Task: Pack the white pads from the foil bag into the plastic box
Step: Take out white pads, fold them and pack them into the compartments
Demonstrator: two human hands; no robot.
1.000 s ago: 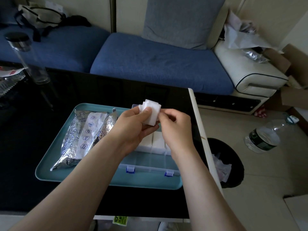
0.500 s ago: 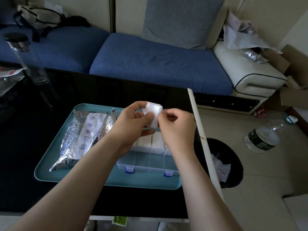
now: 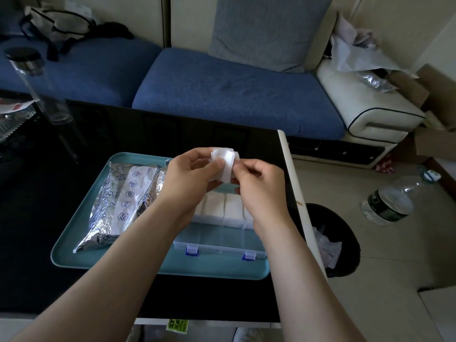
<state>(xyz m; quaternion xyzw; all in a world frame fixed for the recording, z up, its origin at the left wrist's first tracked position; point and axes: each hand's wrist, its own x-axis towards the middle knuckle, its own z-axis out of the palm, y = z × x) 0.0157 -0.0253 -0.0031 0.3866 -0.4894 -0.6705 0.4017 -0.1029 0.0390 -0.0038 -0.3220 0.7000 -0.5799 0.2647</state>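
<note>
White pads [image 3: 223, 160]: a small stack held up in the middle of the frame, above the far side of the plastic box, between both hands.
Head view, left hand [image 3: 190, 178]: fingers and thumb clamped on the stack's left side, the thumb pressed on its front face.
Head view, right hand [image 3: 259, 180]: fingers curled, their tips pinching the stack's right edge.
Plastic box [image 3: 222, 239]: clear, on the right half of the teal tray [image 3: 81, 255]. Its far compartments hold packed pads [image 3: 222, 204]. The near part shows nothing white, and two blue latches face the lower edge of the frame.
Foil bag [image 3: 121, 201]: lying on the tray's left half, just beside the box. Whether pads remain inside cannot be told.
Step in hand: probably squaring up or parting the stack before it goes in. The packing looks partly done.
Next move: calls for lowering the stack into a free compartment, edges lined up with the dividers, with a grip firm enough that the soft layers do not fan out.
Surroundings: black table [image 3: 37, 193] under the tray, and a black bin [image 3: 345, 225] on the floor at right.
</note>
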